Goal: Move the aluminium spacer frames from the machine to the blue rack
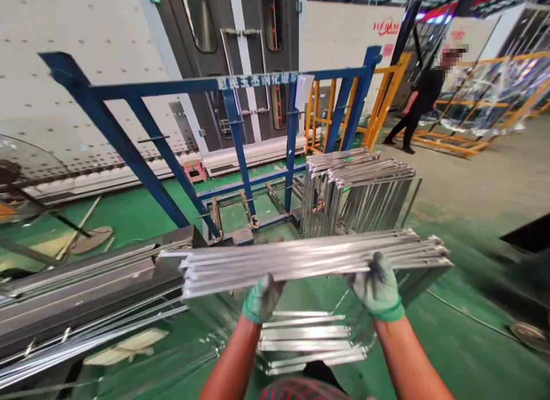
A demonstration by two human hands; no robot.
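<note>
With both forearms reaching forward, the gloved hands [263, 297] [376, 286] grip a bundle of metal frames [301, 257].

Held frames [301, 258]: bright silver. Left glove [263, 300] and right glove [378, 285]: grey-white, green cuffs. Shirt [301, 390]: reddish, with stripes. Rack [172, 87]: deep blue, white characters on top rail. Second rack [388, 102]: yellow-orange. Wall panel [86, 62]: off-white, dotted dark. Doors [251, 56]: charcoal, white central strips. Floor [468, 325]: green, grey-tan farther off. Person's clothing [429, 90]: black.
</note>
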